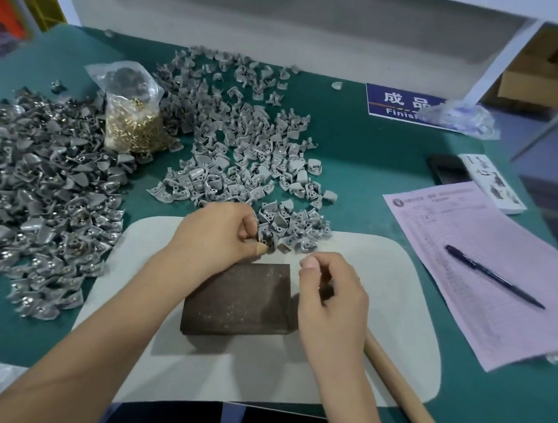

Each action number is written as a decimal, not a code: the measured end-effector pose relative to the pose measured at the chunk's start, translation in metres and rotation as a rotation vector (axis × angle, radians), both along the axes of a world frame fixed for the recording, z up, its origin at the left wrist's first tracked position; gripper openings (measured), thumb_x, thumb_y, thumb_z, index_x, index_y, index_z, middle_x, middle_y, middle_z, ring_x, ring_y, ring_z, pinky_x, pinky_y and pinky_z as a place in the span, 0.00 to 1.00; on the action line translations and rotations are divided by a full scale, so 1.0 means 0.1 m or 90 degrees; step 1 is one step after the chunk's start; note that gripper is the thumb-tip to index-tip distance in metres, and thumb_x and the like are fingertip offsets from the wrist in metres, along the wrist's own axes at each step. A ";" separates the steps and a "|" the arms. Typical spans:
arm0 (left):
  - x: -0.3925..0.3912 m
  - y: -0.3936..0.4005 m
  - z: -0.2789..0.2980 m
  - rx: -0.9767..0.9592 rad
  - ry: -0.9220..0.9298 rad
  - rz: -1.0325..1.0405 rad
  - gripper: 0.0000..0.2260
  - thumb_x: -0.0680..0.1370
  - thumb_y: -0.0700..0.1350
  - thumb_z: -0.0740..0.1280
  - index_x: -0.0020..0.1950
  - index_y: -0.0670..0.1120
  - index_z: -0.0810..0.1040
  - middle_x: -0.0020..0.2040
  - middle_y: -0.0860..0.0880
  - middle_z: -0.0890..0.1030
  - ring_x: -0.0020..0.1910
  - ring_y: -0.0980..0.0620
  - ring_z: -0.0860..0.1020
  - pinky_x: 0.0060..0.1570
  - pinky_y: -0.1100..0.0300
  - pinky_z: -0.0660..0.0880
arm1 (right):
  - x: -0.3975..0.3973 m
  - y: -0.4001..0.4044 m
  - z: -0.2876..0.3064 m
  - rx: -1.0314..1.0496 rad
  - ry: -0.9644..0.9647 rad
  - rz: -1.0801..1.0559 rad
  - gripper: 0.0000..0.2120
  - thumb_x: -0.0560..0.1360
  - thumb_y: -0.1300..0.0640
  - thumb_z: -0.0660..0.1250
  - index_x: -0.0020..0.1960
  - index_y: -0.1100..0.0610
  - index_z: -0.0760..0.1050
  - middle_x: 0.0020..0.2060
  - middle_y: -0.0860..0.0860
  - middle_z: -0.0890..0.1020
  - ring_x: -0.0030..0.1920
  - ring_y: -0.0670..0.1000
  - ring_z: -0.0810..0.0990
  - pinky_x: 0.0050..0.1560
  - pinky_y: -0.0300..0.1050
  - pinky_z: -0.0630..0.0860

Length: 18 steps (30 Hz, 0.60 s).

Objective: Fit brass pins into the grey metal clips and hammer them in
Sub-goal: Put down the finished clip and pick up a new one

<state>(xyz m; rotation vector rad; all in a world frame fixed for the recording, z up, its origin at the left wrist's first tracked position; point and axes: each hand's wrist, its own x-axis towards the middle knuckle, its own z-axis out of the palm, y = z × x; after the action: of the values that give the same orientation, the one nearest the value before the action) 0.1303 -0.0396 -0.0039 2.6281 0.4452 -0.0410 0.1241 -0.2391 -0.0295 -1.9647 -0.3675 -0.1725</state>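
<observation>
- The left hand [216,236] is pinching a grey metal clip [266,238] between thumb and curled fingers, holding it just above the far edge of the dark block [241,300].
- The right hand [329,291] is hovering beside the block's right edge with thumb and fingers curled together as if pinching something small; whether a pin is lying between them cannot be told.
- A wooden handle [412,402] is running from under the right wrist toward the near right corner, lying on the pale mat [394,299].
- The block is sitting in the middle of that mat, on the green table [368,172].
- A loose heap of lighter grey clips [243,140] is spreading beyond the hands, its near edge spilling onto the mat.
- A darker pile of clips [36,190] is lying on the left of the table.
- A clear bag of brass pins [134,117] is standing between the two heaps.
- On the right, a pen [493,275] is resting on a pink form [462,261], with a dark phone [446,168] further back.
- A blue sign [398,102] is lying on the table's far side.
</observation>
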 end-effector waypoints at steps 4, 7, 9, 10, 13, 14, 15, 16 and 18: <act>0.00 0.00 0.07 -0.026 -0.005 -0.024 0.06 0.72 0.51 0.77 0.43 0.52 0.82 0.39 0.57 0.81 0.41 0.55 0.80 0.46 0.55 0.79 | 0.00 -0.02 -0.01 0.016 -0.001 0.019 0.04 0.77 0.54 0.68 0.45 0.47 0.81 0.41 0.41 0.82 0.46 0.49 0.80 0.45 0.41 0.74; -0.04 0.03 0.07 -0.022 -0.020 -0.032 0.02 0.75 0.47 0.75 0.45 0.50 0.85 0.38 0.54 0.84 0.41 0.54 0.82 0.48 0.57 0.80 | -0.02 -0.03 -0.01 0.041 0.018 0.034 0.04 0.75 0.56 0.70 0.45 0.47 0.82 0.42 0.42 0.84 0.46 0.50 0.81 0.46 0.37 0.73; -0.08 0.06 0.05 -0.036 -0.024 -0.017 0.05 0.76 0.44 0.73 0.51 0.48 0.85 0.44 0.52 0.84 0.45 0.53 0.82 0.51 0.58 0.79 | -0.04 -0.02 0.02 0.055 0.022 0.035 0.05 0.75 0.56 0.70 0.46 0.47 0.82 0.42 0.42 0.84 0.45 0.50 0.81 0.45 0.36 0.73; -0.10 0.08 0.04 -0.053 -0.025 -0.010 0.07 0.76 0.42 0.72 0.53 0.47 0.85 0.45 0.51 0.84 0.46 0.53 0.82 0.51 0.60 0.78 | -0.05 -0.01 0.03 0.059 0.023 0.036 0.05 0.74 0.56 0.70 0.46 0.46 0.83 0.42 0.42 0.84 0.45 0.49 0.81 0.45 0.37 0.73; -0.18 0.09 0.06 -0.092 -0.052 -0.008 0.11 0.76 0.39 0.70 0.57 0.46 0.84 0.47 0.51 0.83 0.47 0.54 0.81 0.48 0.67 0.73 | -0.10 0.01 0.08 0.070 0.025 0.043 0.06 0.74 0.57 0.70 0.46 0.46 0.82 0.42 0.42 0.83 0.45 0.49 0.81 0.44 0.37 0.73; -0.22 0.08 0.08 -0.098 -0.073 -0.011 0.12 0.76 0.38 0.69 0.59 0.47 0.84 0.48 0.53 0.83 0.47 0.56 0.80 0.47 0.70 0.72 | -0.12 0.01 0.10 0.073 0.024 0.046 0.06 0.74 0.57 0.70 0.46 0.45 0.82 0.42 0.42 0.83 0.45 0.50 0.81 0.43 0.37 0.73; -0.26 0.06 0.10 -0.112 -0.096 -0.013 0.14 0.76 0.38 0.69 0.60 0.48 0.84 0.48 0.54 0.82 0.46 0.59 0.79 0.46 0.73 0.70 | -0.14 0.01 0.12 0.073 0.023 0.048 0.06 0.74 0.56 0.70 0.46 0.45 0.82 0.42 0.42 0.83 0.45 0.50 0.81 0.43 0.37 0.72; -0.31 0.04 0.14 -0.139 -0.116 -0.013 0.15 0.77 0.39 0.69 0.61 0.50 0.84 0.50 0.56 0.82 0.46 0.62 0.79 0.47 0.74 0.71 | -0.15 0.01 0.13 0.072 0.022 0.050 0.06 0.75 0.56 0.70 0.47 0.45 0.82 0.42 0.41 0.83 0.45 0.49 0.81 0.42 0.36 0.72; -0.44 0.00 0.21 -0.218 -0.151 -0.017 0.14 0.79 0.40 0.69 0.61 0.54 0.84 0.52 0.61 0.83 0.48 0.65 0.80 0.49 0.73 0.74 | -0.19 0.00 0.16 0.062 0.015 0.051 0.06 0.75 0.56 0.70 0.47 0.45 0.82 0.43 0.40 0.84 0.46 0.48 0.82 0.42 0.32 0.71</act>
<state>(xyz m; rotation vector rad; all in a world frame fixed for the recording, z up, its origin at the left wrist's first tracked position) 0.0864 -0.0393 0.0175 2.2671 0.2920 0.1701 0.1052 -0.2390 -0.0139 -1.8515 -0.4142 -0.1127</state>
